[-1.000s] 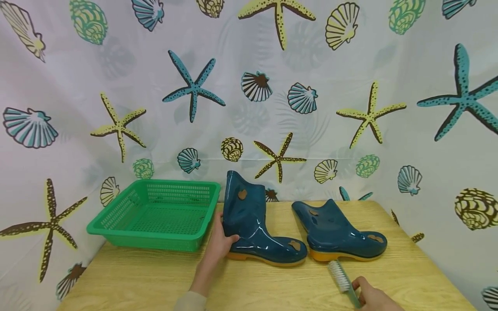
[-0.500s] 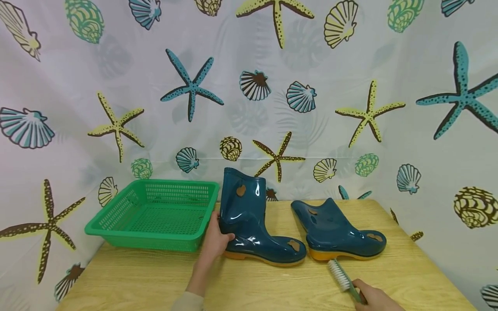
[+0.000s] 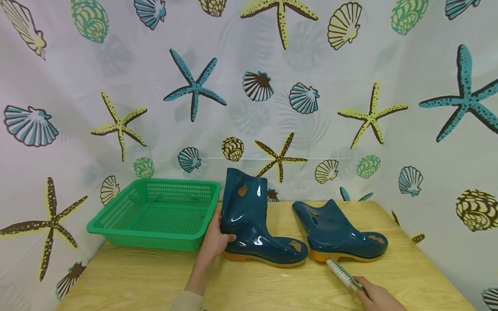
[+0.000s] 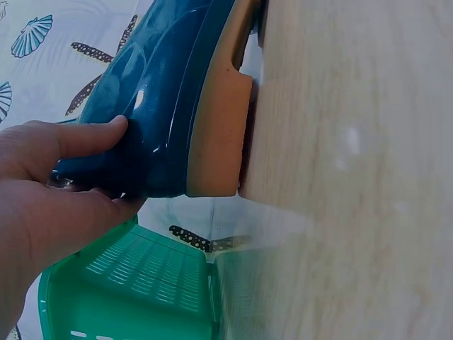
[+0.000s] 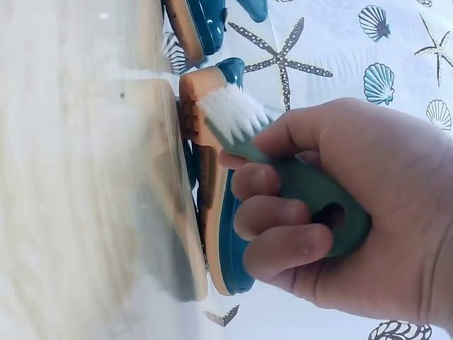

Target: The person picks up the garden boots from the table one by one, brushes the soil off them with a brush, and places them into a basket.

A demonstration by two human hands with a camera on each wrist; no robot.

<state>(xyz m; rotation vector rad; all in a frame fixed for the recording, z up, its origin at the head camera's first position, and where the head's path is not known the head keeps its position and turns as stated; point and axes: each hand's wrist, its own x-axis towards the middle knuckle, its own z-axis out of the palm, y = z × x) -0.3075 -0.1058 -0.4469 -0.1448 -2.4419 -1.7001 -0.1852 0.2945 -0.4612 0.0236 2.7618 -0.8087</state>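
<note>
**Rubber boots [image 3: 249, 224], count of two, plus one brush [image 3: 339, 273] and two busy hands**

So, nearest first. One right hand [image 3: 375, 296], fingers curled round the green handle of the one white-bristled brush. The bristle end sits right by the boot heel on that side; can't tell if it's actually touching.

One left hand [image 3: 215, 238], well apart from the right one, gripping the back of the other boot around the ankle, thumb on the near side. One light sleeve [image 3: 187, 301] shows on that arm.

Both boots are on the one wooden table [image 3: 249, 291], dark blue with orange soles, toes to the right. Upright boot [image 3: 245, 203] in the middle, slanted boot [image 3: 330, 226] to its right with the shaft tipping back left. I count two brown patches [image 3: 295, 246] on each, so four showing.

One green basket [image 3: 153, 241] over on the left, just beside the left hand.

Farthest back, a pale curtain [image 3: 249, 119] of shells and starfish, at least three of them yellow.
</note>
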